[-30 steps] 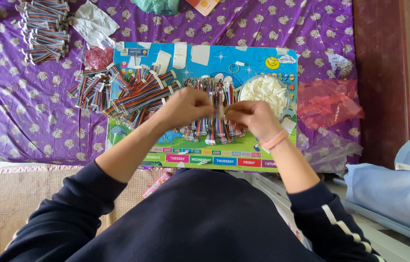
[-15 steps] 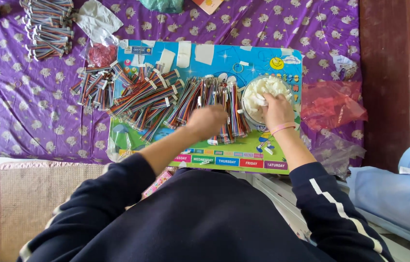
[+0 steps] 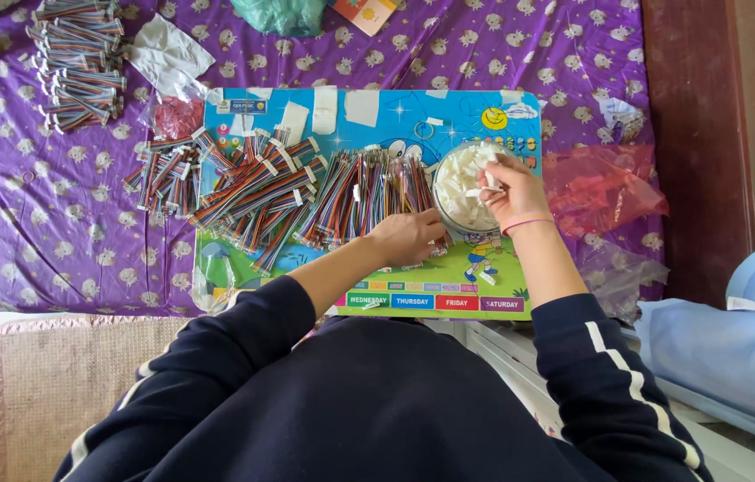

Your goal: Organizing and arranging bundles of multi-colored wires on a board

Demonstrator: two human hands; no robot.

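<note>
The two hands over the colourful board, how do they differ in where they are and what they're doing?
The left hand lies low on the striped ribbon cables, knuckles up, while the right hand is raised over the white bowl. The left hand's fingers press into cables; the right hand's fingers pinch small white pieces. Only the right hand's wrist wears a pink band. Both come from dark sleeves.

I see 2 hands, left hand (image 3: 409, 236) and right hand (image 3: 513, 187). 1 bowl (image 3: 449, 210) of white bits, 1 cartoon board (image 3: 449, 112), 1 red plastic bag (image 3: 605, 187), 1 purple cloth (image 3: 3, 223). Ribbon-cable bundles (image 3: 369, 192): too many to count.
</note>
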